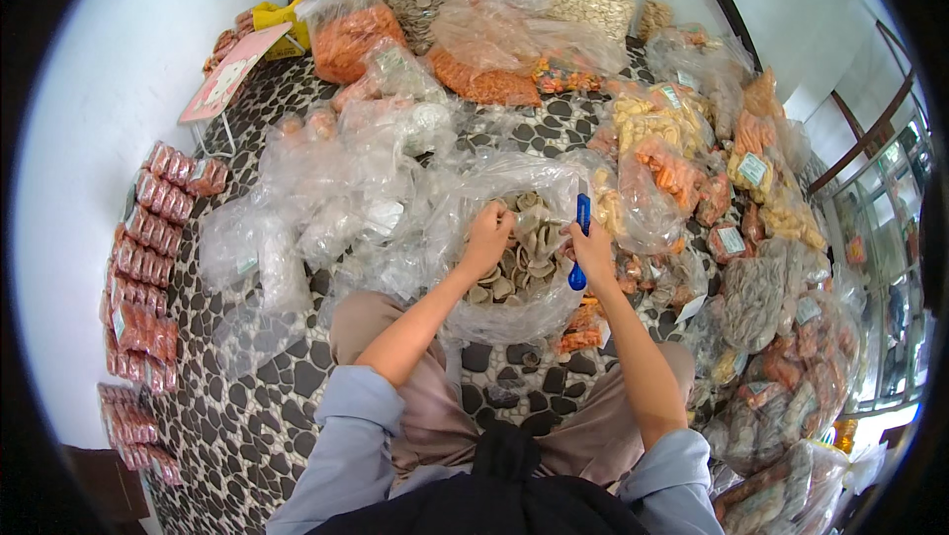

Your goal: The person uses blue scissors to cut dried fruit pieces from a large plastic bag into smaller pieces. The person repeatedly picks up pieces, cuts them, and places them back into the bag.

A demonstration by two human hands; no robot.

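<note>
In front of my crossed or bent legs lies a large, clear plastic bag (511,320), its wide mouth spread around grey-brown round chips (519,268). My left hand (491,232) is over the left part of the chips, fingers pinched together; whether something thin is between them cannot be told. A blue utility knife (583,220) with a blade showing at its top is held in my right hand (591,246), at the right side of the bag. Between the hands, some chips appear to lie under clear film.
Left are heaped clear plastic bags (334,171), stacked packs of reddish snacks (156,231) and a pink folding table (233,75). Large bags of orange snacks (356,42) stand ahead. Packed bags of yellow snacks (656,123) and grey chips (756,298) lie right, near a glass cabinet (882,260).
</note>
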